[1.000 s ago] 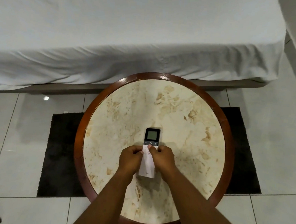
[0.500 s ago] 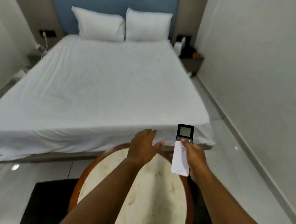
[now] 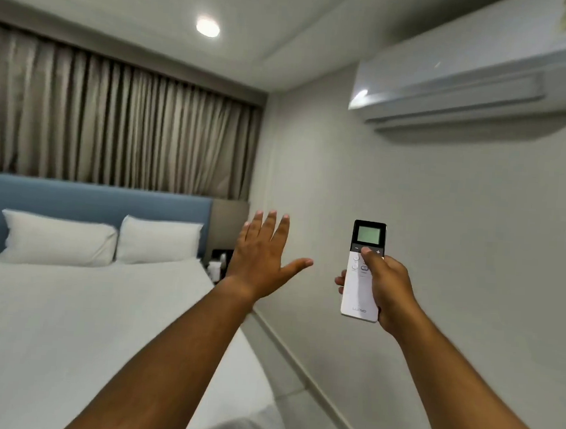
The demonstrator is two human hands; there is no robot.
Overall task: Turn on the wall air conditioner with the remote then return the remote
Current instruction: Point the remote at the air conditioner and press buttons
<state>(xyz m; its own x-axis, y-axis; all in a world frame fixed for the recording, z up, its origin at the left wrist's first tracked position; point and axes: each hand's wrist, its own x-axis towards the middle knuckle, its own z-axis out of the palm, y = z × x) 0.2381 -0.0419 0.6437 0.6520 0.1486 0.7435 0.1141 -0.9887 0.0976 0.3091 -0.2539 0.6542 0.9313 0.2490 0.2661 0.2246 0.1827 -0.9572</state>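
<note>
A white wall air conditioner (image 3: 478, 84) hangs high on the right wall, its flap looking closed. My right hand (image 3: 387, 288) holds a slim white remote (image 3: 358, 290) upright below it, with the thumb resting on the buttons just under the dark grey screen. The remote's top end faces up towards the unit. My left hand (image 3: 265, 250) is raised to the left of the remote, palm forward, fingers spread, holding nothing.
A bed (image 3: 83, 317) with white sheets, two pillows (image 3: 62, 239) and a blue headboard fills the lower left. Beige curtains (image 3: 114, 122) hang behind it. A dark bedside stand (image 3: 220, 260) sits by the right wall. A ceiling light (image 3: 207, 27) glows above.
The view swung up from the round table to the bed, then the wall. My right hand lifted the remote off the table and raised it towards the air conditioner. My left hand let go and opened.
</note>
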